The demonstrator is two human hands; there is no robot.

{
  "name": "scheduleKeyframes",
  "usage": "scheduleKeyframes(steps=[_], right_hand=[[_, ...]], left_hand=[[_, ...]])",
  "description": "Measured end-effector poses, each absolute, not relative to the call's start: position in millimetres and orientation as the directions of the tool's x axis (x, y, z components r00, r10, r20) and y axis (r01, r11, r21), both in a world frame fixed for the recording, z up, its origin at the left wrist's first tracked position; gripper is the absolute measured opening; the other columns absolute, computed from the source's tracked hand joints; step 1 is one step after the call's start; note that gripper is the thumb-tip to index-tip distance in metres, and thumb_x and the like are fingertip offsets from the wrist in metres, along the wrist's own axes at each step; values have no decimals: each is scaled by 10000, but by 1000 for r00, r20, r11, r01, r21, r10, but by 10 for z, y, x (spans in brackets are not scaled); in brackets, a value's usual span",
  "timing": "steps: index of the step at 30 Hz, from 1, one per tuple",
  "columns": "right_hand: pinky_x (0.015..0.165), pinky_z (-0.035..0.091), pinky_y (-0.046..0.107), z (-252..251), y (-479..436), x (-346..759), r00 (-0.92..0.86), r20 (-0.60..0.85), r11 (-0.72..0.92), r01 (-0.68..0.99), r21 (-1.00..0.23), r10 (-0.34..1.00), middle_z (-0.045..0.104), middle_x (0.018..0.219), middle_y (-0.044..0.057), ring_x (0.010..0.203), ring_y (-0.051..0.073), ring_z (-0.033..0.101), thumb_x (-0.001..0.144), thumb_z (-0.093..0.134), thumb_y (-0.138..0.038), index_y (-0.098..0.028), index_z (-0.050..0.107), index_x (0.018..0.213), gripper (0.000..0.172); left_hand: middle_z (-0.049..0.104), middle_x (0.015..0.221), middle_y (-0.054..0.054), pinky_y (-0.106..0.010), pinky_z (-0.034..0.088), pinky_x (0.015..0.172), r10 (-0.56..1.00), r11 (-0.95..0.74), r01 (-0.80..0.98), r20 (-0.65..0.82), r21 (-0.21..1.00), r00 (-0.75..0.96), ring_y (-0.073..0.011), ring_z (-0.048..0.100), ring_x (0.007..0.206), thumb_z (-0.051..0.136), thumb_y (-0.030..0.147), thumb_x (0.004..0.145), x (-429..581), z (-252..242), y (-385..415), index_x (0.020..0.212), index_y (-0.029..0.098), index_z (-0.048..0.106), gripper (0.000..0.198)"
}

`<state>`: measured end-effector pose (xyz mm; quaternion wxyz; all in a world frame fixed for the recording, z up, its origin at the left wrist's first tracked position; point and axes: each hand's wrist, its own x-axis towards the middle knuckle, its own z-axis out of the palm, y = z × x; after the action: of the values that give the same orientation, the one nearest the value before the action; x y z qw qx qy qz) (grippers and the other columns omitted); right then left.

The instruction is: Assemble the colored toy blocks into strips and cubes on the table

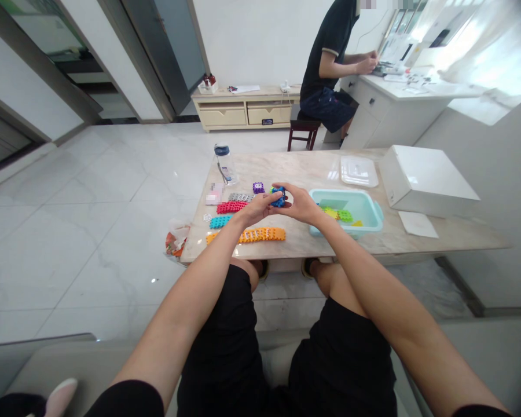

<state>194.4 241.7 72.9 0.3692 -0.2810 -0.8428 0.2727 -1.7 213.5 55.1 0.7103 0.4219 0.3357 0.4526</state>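
Note:
Both my hands meet above the table around a small blue building block piece [278,197] with knobbly edges. My left hand [260,208] grips it from the left, thumb on top. My right hand [300,202] curls round its right side with the fingertips against it. A purple block [258,187] lies just beyond my left hand. Rows of joined blocks lie to the left: grey [239,197], red [231,207], teal [220,222] and a long orange one [263,234], partly covered by my left forearm.
To the right, a mint-green basin [375,223] holds green and yellow blocks. Behind it lie a clear lid [358,171] and a white box [429,179]. A water bottle [226,165] stands at the far left. Another person [330,63] sits at a white desk [399,87] beyond.

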Motion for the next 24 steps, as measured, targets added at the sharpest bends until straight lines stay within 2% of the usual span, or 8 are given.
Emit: scheduleKeyframes(steps=[7, 14, 18, 24], right_hand=[[1040, 610, 464, 765, 2423, 2010, -544, 443, 656, 292, -696, 712, 829, 1222, 63, 1133, 332, 782, 795, 940, -455, -255, 769, 1329, 595], [1011, 613, 449, 711, 2433, 1993, -583, 425, 668, 297, -682, 693, 818, 1284, 80, 1134, 332, 787, 790, 935, -455, -250, 759, 1351, 623], [1015, 611, 451, 705, 2448, 1987, -596, 426, 680, 295, -672, 680, 827, 1266, 69, 1135, 331, 790, 813, 909, -457, -261, 777, 1320, 559], [1046, 607, 468, 663, 2446, 1943, -596, 441, 696, 302, -651, 671, 810, 1322, 85, 1198, 348, 774, 795, 910, -459, -251, 762, 1357, 617]], left_hand=[[833, 1025, -153, -387, 589, 1059, 925, 219, -330, -88, 918, 370, -255, 797, 1067, 960, 462, 826, -8, 592, 2105, 1101, 95, 818, 480], [834, 1059, -152, -392, 600, 1036, 906, 266, -325, -120, 908, 405, -239, 794, 1034, 953, 410, 849, 0, 568, 2105, 1060, 108, 814, 394], [831, 1088, -140, -365, 603, 1000, 893, 281, -349, -111, 894, 435, -216, 785, 1012, 951, 466, 839, -2, 547, 2115, 1067, 118, 816, 438], [825, 1044, -111, -366, 602, 983, 904, 274, -333, -124, 902, 409, -202, 771, 982, 938, 500, 840, -2, 520, 2126, 1029, 131, 808, 434]])
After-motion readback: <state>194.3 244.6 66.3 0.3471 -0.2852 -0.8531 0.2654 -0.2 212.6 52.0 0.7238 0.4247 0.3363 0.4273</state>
